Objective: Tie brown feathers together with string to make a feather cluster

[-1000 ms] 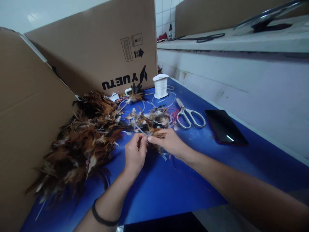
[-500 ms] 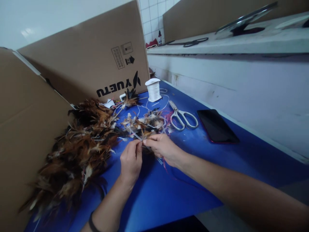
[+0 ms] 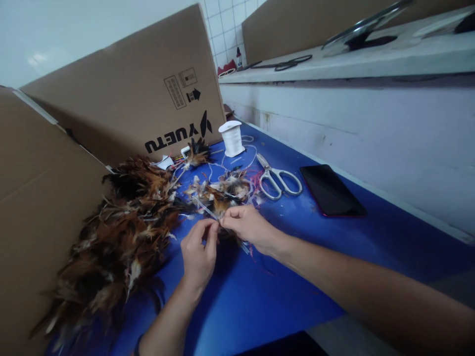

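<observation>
Plastic strip, narrow and clear, slants mid-table, and here our right hand pinches at it, seemingly to steady it, with our left hand's thumb and forefinger narrow just beside, though we can't tell what lies between them. Silver metal scissors and a white ribbed spool stand far-right, likely for easy reach, with a shaggy brown feather heap left. Brown cardboard walls hem us in left and far, but the blue tabletop gives us elbow room near.
</observation>
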`<state>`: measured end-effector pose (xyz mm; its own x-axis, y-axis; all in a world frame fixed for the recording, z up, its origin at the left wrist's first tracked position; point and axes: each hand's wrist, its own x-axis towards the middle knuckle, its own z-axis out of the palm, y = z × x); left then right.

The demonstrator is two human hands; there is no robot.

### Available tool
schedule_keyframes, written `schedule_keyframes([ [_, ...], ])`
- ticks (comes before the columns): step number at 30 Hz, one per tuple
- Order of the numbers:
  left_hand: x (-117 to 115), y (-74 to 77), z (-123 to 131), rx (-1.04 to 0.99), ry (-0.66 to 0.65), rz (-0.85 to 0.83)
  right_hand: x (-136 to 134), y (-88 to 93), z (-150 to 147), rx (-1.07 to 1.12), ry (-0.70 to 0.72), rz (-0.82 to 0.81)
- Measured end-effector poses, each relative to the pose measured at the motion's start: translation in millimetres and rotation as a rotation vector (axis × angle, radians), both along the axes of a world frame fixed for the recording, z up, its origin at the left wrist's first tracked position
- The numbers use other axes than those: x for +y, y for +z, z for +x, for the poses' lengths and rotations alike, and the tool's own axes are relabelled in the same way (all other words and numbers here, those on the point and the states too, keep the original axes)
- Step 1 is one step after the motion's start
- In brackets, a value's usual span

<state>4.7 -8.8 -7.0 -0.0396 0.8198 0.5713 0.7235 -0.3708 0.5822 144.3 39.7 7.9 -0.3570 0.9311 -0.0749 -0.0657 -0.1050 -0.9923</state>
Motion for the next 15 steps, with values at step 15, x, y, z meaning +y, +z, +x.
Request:
schedule_keyframes([
  [15,4.1,0.1,5.8,-0.448,-0.158,-0.059,1.2,5.8,7.8,0.098,0.245,-0.149],
])
